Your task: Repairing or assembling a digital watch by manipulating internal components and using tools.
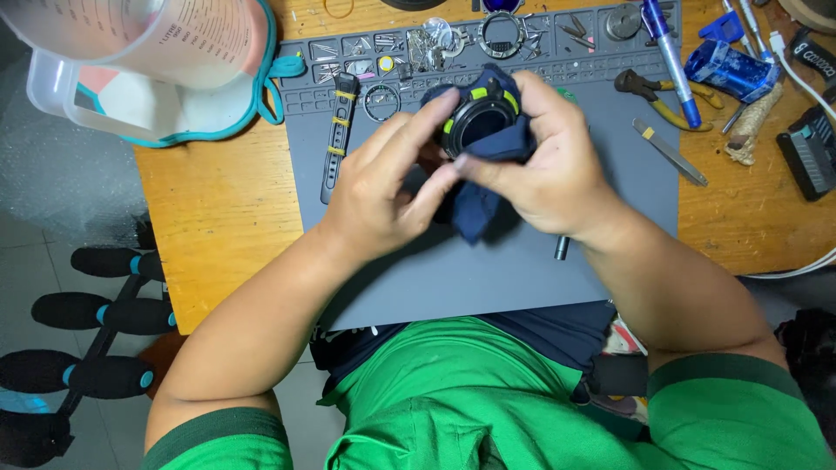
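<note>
Overhead, both hands meet above a grey work mat (488,261). Left hand (383,196) and right hand (549,170) pinch a round black watch case (482,117) with green accents, wrapped in a dark blue cloth (479,204). At nine o'clock lies a black strap (338,135) (yellow bands); at ten, a clear measuring jug (139,43); at two, a blue pen (670,57) and pliers (662,91).

Up and left of our grip we see a clear measuring jug (165,39) with a printed scale; up right, a blue transparent box (731,71).
</note>
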